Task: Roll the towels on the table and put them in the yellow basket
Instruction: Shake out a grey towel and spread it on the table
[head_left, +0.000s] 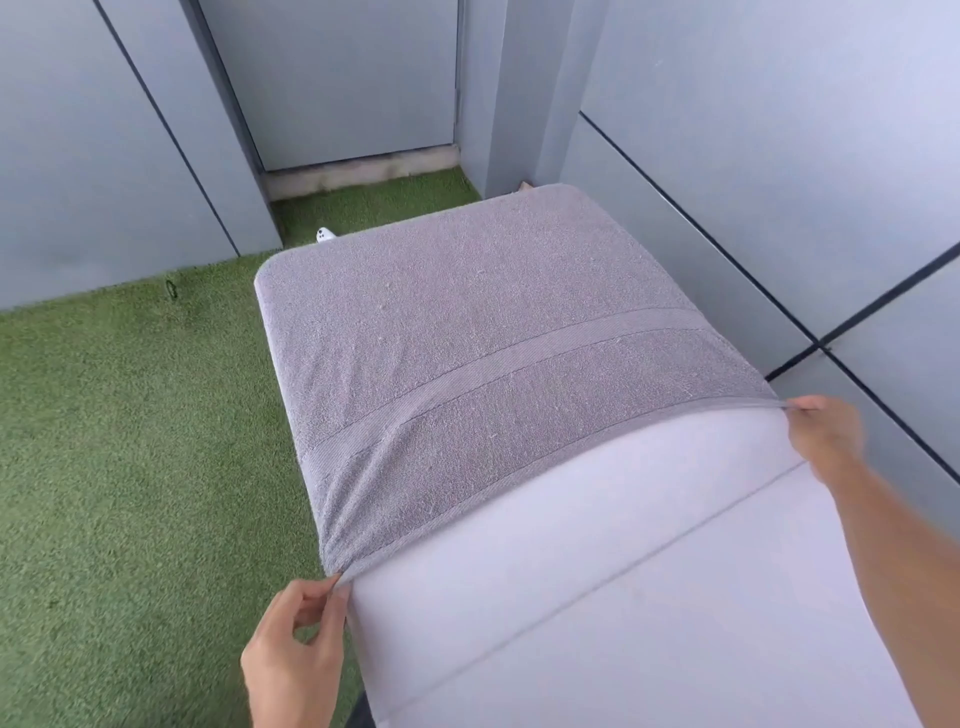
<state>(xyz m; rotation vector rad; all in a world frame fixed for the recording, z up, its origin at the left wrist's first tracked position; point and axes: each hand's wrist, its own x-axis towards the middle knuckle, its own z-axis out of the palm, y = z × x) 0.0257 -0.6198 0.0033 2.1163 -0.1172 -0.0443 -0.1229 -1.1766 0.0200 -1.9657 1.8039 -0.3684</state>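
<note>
A grey towel (467, 353) is spread over the far end of a pale counter (597, 571), its near corners pinched by the left hand (298, 639) and right hand (823, 431), held well apart, probably to flatten it for rolling.

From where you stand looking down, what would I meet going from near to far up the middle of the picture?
Bare white table top → near edge of the grey towel, pinched at its corners by the left hand and right hand → the towel's woven band → green turf → grey door.
</note>
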